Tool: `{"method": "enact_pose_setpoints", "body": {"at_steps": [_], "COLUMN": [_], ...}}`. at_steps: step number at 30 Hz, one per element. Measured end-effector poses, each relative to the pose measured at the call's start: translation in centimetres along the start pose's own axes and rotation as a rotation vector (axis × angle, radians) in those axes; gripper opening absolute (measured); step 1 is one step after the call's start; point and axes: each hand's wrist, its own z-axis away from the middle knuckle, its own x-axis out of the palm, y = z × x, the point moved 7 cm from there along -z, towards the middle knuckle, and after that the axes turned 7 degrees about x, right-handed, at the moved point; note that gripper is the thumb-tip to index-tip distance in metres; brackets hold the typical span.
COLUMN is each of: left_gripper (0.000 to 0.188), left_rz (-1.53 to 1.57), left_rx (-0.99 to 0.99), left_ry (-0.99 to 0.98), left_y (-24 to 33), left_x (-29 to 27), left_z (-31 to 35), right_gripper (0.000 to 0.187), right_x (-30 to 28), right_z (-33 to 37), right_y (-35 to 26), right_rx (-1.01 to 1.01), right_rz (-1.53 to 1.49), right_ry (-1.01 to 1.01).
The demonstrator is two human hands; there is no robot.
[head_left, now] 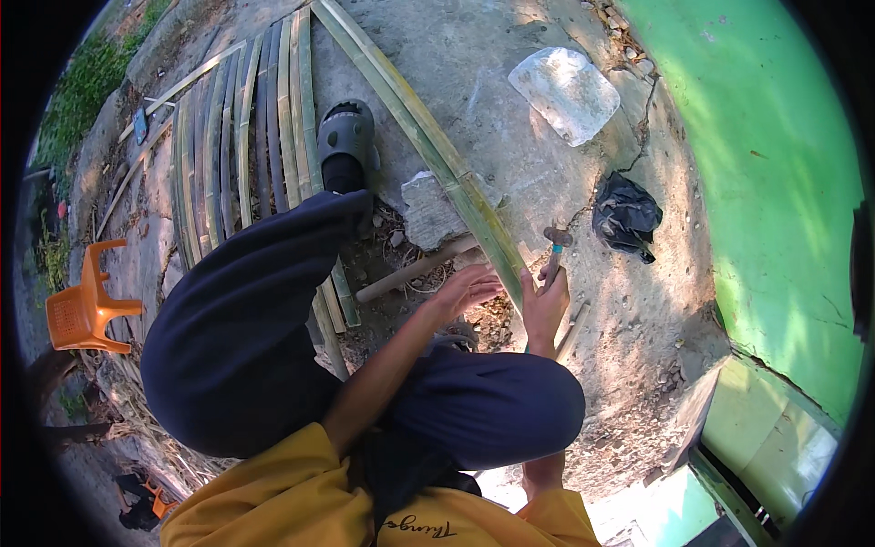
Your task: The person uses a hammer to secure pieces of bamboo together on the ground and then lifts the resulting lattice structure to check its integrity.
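Long split bamboo strips (456, 187) slant from the top of the view down to my hands. My left hand (468, 290) is at their left edge near the lower end, its fingers stretched out and partly hidden at the tips. My right hand (544, 310) is on the right side of that end, closed around the handle of a hammer (557, 239) whose head points up and away. The right thumb lies against the bamboo. Beneath the strips a round wooden pole (415, 270) rests on the ground, beside a flat stone slab (430, 211).
Several bamboo slats (244, 137) lie side by side at the left, next to my shoe (346, 137). A whitish flat sack (567, 94) and a black plastic bag (626, 216) lie right of the strips. An orange chair (89, 305) stands far left; a green wall (766, 137) bounds the right.
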Motion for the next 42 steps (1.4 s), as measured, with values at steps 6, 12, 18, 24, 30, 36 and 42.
{"method": "enact_pose_setpoints", "body": {"at_steps": [6, 12, 18, 24, 30, 36, 42], "left_gripper": [0.043, 0.056, 0.066, 0.091, 0.094, 0.089, 0.076], "left_rz": [-1.599, -2.028, -1.724, -1.571, -1.509, -1.468, -1.374], "left_rx": [0.18, 0.472, 0.426, 0.053, 0.04, 0.07, 0.149], "left_ry": [0.304, 0.501, 0.418, 0.416, 0.447, 0.506, 0.46], "left_y": [8.3, 10.6, 10.9, 10.2, 9.3, 8.6, 8.4], "left_x": [0.2, -0.1, -3.2, -5.1, -7.7, -8.7, -7.6], "left_z": [6.3, 8.4, 6.4, 4.8, 3.3, 2.3, 2.5], "right_gripper": [0.047, 0.06, 0.061, 0.062, 0.061, 0.062, 0.06], "right_x": [0.5, 2.0, 2.4, 1.4, 2.1, 2.2, 2.3], "right_z": [0.4, -0.6, -1.0, -0.7, -0.5, -0.8, -0.6], "right_y": [0.2, 0.6, 0.9, 0.3, 0.5, 1.5, 1.4], "right_rx": [-0.137, 0.024, 0.125, 0.132, 0.084, 0.121, 0.084], "right_rz": [-0.119, 0.024, 0.092, 0.075, 0.095, 0.037, 0.064], "right_ry": [0.057, -0.096, -0.269, -0.223, -0.189, -0.197, -0.196]}}
